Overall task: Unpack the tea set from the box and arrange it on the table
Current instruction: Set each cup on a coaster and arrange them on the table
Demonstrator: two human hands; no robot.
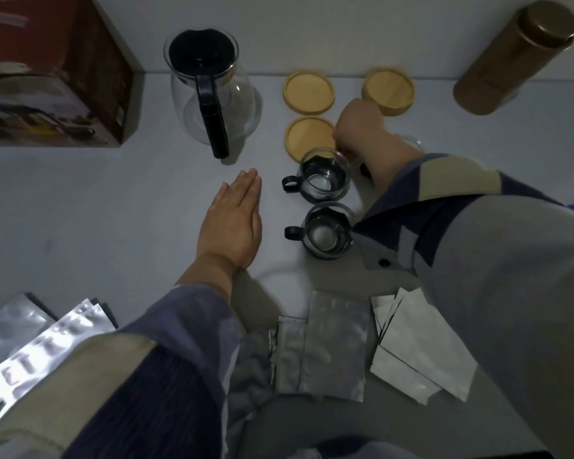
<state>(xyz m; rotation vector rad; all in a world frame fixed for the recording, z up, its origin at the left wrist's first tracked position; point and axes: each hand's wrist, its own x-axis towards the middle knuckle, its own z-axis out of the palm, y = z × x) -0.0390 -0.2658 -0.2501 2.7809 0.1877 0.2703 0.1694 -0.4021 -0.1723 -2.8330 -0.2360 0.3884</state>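
Most pieces are sitting out: teapot [209, 91], three coasters [309, 92], two cups [323, 176]. My left hand [234, 223] is resting flat, empty; right hand [358, 127] is curling near a coaster, grip unclear. Box [47, 71] is standing far left.

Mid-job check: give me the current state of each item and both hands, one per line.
Glass teapot: upright, black lid on, untouched.
Near glass cup: upright, empty, off the coasters.
Far glass cup: upright, empty, overlapping a coaster's edge.
Three wooden coasters: flat, bare.
Box: on the table, openness unclear.
Gold canister: capped.
Foil pouches: lying flat.
Left hand: flat, holding nothing.
Right hand: curled, grip hidden.
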